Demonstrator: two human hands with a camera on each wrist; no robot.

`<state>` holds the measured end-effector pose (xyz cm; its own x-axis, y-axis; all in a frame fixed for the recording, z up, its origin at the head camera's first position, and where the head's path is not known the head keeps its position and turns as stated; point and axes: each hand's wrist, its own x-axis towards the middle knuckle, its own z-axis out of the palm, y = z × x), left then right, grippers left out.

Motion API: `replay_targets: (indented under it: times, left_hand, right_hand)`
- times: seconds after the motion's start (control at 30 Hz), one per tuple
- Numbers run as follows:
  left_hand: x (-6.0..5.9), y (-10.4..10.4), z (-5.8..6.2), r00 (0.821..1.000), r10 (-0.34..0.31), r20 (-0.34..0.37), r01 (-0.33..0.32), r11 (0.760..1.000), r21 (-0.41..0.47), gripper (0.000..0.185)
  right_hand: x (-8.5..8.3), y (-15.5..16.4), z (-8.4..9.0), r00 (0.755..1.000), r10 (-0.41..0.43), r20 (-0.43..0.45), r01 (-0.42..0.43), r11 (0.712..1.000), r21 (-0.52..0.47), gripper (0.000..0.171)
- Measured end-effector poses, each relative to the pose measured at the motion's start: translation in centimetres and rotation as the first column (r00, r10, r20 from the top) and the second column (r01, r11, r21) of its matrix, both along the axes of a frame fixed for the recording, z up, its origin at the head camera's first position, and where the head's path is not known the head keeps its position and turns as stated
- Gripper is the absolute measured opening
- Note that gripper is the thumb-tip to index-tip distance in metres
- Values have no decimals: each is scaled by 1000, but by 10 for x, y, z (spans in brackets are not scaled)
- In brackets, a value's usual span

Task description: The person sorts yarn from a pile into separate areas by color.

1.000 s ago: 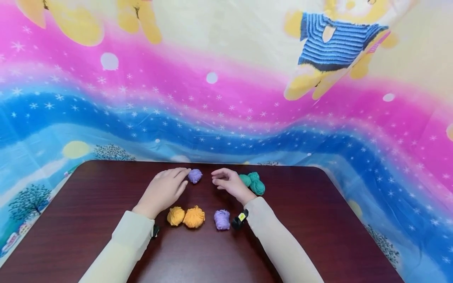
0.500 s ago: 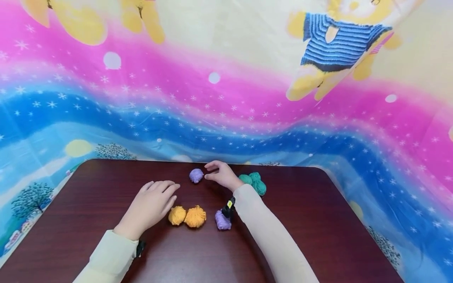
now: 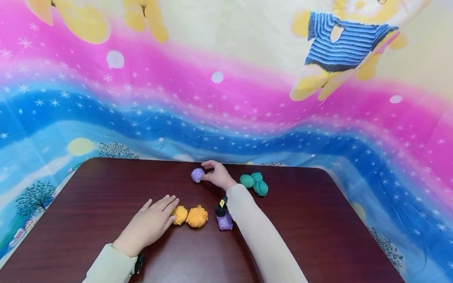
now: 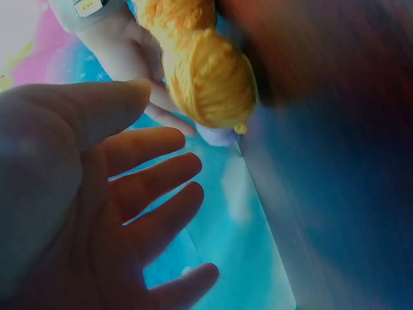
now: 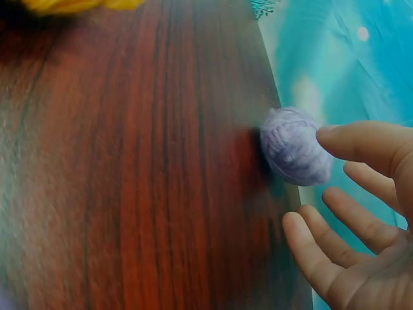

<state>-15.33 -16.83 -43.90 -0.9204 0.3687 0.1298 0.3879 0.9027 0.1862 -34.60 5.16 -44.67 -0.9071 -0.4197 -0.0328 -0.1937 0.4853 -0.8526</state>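
Observation:
At the back of the table lies a lilac ball of yarn, right beside the thumb of my right hand. In the right wrist view that hand's fingers are spread and the thumb overlaps the lilac ball; whether it touches cannot be told. My left hand hovers with spread fingers at the left of a yellow ball of yarn. In the left wrist view nothing is in its palm. An orange ball of yarn sits against the yellow one. Partly behind the right wrist camera is a second lilac ball.
Three green balls of yarn lie clustered right of my right hand. The dark wooden table ends at the back against a printed cloth.
My right hand has moved left to the far lilac ball. My left hand has drawn back from that ball toward the front, beside the yellow ball. The balls have stayed in place.

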Motion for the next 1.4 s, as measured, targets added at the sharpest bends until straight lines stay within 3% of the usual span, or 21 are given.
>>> replay_targets:
  times: [0.27, 0.5, 1.4]
  left_hand:
    - [4, 4, -4, 997, 39, 60, -41, 998, 37, 54]
    - [4, 8, -5, 993, 23, 113, -27, 999, 34, 54]
    - [4, 11, -10, 994, 7, 109, -11, 999, 41, 56]
  right_hand:
    - [1, -12, -6, 1000, 7, -26, -6, 999, 40, 53]
    - [2, -14, -12, 1000, -10, -28, 12, 997, 72, 53]
    - [6, -10, -8, 998, -36, 45, 37, 999, -21, 47]
